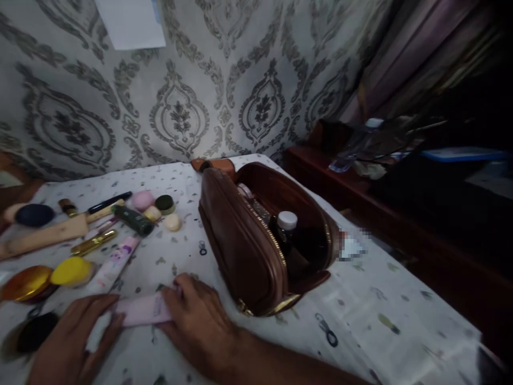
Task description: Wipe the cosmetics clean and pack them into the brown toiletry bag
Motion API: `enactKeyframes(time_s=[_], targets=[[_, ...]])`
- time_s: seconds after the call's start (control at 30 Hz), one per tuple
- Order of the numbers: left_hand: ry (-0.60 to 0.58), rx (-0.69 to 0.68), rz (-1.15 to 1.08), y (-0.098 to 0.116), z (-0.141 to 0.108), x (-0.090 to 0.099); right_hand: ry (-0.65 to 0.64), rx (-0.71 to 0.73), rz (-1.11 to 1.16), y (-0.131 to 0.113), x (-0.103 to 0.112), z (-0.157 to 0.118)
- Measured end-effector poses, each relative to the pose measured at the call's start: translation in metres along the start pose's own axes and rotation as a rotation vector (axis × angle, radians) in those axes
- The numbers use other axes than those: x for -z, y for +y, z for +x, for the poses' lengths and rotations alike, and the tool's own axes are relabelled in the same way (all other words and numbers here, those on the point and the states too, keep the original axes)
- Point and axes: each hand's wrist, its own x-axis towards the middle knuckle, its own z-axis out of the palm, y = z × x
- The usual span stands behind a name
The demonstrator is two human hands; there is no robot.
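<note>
Low over the cloth, a pale pink tube [141, 310] lies between my two hands. My right hand [205, 318] closes around its right end. At the other end, my left hand [76, 337] is closed, with a white cap-like piece [98, 330] showing between its fingers. Whether that piece is joined to the tube, I cannot tell. Just beyond my right hand stands a brown leather toiletry bag [236, 240], unzipped and gaping. Inside it are a dark bottle with a white cap [287, 220] and other items, partly hidden in shadow.
Left of the bag lie a printed pink tube [116, 264], a dark green tube [134, 219], a yellow-lidded jar [72, 271], an amber dish [27, 283] and several brushes and small pots. A dark wooden ledge [320, 176] with a clear bottle [348, 152] runs along the right.
</note>
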Motion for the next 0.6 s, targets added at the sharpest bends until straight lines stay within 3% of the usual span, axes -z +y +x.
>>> enactKeyframes(time_s=[0.2, 0.6], targets=[[0.073, 0.011, 0.021, 0.034, 0.017, 0.021, 0.005, 0.041, 0.156, 0.008, -0.007, 0.002], [0.107, 0.151, 0.149, 0.041, 0.013, 0.028, 0.041, 0.207, 0.241, 0.019, -0.014, 0.005]])
